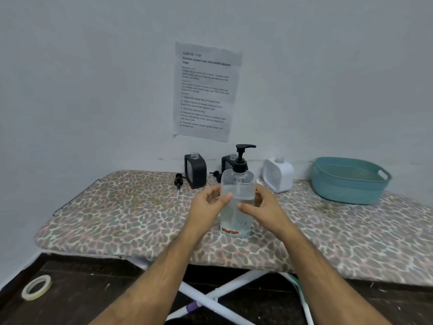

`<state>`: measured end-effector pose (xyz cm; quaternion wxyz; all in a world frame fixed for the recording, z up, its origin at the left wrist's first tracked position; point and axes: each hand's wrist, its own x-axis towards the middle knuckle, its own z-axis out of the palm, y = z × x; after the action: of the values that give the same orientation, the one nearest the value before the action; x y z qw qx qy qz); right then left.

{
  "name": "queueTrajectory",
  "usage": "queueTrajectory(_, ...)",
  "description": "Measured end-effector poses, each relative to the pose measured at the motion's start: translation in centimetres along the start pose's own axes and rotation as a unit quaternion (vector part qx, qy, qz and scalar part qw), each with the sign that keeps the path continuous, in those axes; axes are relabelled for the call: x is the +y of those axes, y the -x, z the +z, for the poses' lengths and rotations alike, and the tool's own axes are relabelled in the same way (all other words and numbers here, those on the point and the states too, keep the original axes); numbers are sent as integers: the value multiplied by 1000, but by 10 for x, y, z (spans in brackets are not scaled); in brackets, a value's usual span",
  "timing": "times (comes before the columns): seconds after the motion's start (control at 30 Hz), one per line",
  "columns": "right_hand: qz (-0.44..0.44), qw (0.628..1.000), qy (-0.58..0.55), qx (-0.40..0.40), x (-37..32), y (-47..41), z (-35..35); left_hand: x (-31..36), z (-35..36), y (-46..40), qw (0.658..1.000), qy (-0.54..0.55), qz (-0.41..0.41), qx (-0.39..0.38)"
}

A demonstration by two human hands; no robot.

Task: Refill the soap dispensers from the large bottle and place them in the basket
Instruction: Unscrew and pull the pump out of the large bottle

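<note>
Large bottle (237, 202): clear plastic, flat-sided with rounded shoulders, standing upright near the front middle of the ironing board (117, 214); glossy black pump head (241, 158) screwed on top, spout pointing right; clear liquid inside, a worn orange-brown label strip near its base. Left hand (209, 202): at the bottle's left side, fingers loosely curved toward the wall of the bottle, thumb tip lying on its front face; whether the fingers close fully on it cannot be told. Right hand (262, 205): at the bottle's right side, thumb stretched across the front, fingers curved behind it and seen through the plastic. Black dispenser (195, 171): squarish, matt dark casing with a clear open neck, standing at the back of the board by the wall. Loose black pump (178, 181): lying on the board just left of it, thin tube pointing forward. Second black dispenser (228, 161): same form, partly hidden behind the large bottle. White dispenser (278, 174): squarish, smooth, rounded corners, clear neck, standing just right of the bottle. Basket (349, 181): teal plastic, oval, ribbed walls, slotted handle, at the board's right. Board cover: padded fabric, grey-pink pebble print; white crossed metal legs below. Printed paper sheet (206, 90): fixed to the pale wall. Roll of tape (36, 287): cream, on the dark floor.
</note>
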<state>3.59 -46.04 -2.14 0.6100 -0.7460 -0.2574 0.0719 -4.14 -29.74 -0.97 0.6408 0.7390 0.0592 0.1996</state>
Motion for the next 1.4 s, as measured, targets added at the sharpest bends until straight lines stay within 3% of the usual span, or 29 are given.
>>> queueTrajectory(0.17, -28, 999, -9, 30, -21, -10, -4, 46, -2, -18, 996, -47, 75, 10)
queueTrajectory(0.27, -47, 998, 1, 39, -31, -14, -4, 68, 1, -29, 987, -108, 111, -44)
queueTrajectory(0.37, -60, 997, 13, 38, -30, -14, -5, 75, 3, -39, 982, -117, 93, -111)
queueTrajectory(0.47, -69, 996, 30, 49, -26, -13, -3, 74, 5, -43, 983, -107, 84, -121)
queueTrajectory(0.63, -71, 993, 56, 72, -26, -14, 1, 72, 11, -43, 986, -115, 89, -78)
queueTrajectory(0.87, -76, 990, 70, 101, -27, -12, 9, 75, 25, -34, 969, -201, 104, 96)
queueTrajectory(0.93, -72, 989, 72, 104, -27, -12, 11, 75, 27, -35, 977, -182, 79, 78)
queueTrajectory(1.03, -68, 991, 66, 99, -27, -12, 11, 77, 26, -38, 996, -72, 41, -23)
queueTrajectory(1.2, -57, 992, 62, 97, -27, -10, 7, 79, 10, -42, 994, -11, 20, -111)
queueTrajectory(1.27, -54, 992, 61, 99, -27, -10, 8, 79, 7, -41, 994, -8, 27, -110)
queueTrajectory(1.4, -57, 991, 61, 103, -27, -11, 10, 80, 12, -42, 997, -51, 57, -29)
